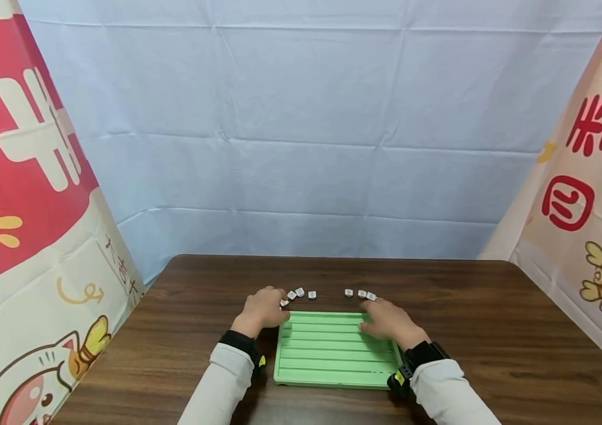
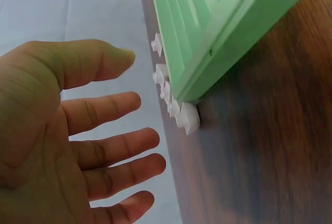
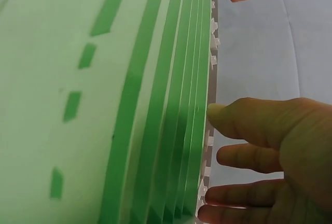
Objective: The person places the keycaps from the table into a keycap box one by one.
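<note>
A light green ridged tray (image 1: 335,354) lies on the table between the two hands. Behind its far edge, small white keycap-like pieces (image 1: 312,294) with marks on top form two loose groups. My left hand (image 1: 265,310) is by the tray's far left corner, close to the left group; in the left wrist view its fingers (image 2: 111,175) are spread apart with nothing held. Over the tray's right side reaches my right hand (image 1: 388,321), near the right group of pieces (image 1: 362,294). The right wrist view shows its thumb and fingers extended and holding nothing.
The dark wooden table (image 1: 216,271) ends in front of a pale blue cloth backdrop (image 1: 301,147). Printed cloths hang at the left (image 1: 30,254) and right (image 1: 593,224). Black straps with devices sit on both wrists.
</note>
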### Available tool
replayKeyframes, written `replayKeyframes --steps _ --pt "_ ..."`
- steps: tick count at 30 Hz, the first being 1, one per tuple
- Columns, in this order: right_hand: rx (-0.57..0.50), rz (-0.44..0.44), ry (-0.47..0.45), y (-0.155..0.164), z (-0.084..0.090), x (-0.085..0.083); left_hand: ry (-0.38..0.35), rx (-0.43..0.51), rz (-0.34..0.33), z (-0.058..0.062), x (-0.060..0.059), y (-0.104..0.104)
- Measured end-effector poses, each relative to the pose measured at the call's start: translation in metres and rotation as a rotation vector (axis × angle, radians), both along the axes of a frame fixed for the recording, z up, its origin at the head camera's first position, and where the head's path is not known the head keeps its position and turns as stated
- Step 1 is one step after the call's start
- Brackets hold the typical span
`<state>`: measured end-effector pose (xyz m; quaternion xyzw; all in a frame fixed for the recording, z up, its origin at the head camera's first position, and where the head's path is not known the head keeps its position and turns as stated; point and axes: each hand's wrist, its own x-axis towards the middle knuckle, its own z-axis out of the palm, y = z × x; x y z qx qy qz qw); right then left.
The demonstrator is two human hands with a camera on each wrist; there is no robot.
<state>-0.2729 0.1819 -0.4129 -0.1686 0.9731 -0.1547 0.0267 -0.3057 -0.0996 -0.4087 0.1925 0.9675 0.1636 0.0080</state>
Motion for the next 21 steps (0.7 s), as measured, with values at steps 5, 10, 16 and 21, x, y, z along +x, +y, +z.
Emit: replayKeyframes --steps 5,10,16,21 --pt "-0.003 -0.006 0.001 0.005 0.002 0.008 -0.03 0.039 -0.005 0.002 -0.002 -0.006" --pt "0.005 -0.012 -0.003 0.007 0.004 0.017 -0.08 0.097 0.002 -0.003 -0.008 -0.011" --pt "0.02 -0.008 -0.016 0.008 0.007 0.024 -0.108 0.141 0.003 -0.009 -0.014 -0.017" --pt "0.002 -0.007 -0.034 0.01 0.009 0.03 -0.12 0.15 -0.003 -0.01 -0.014 -0.019"
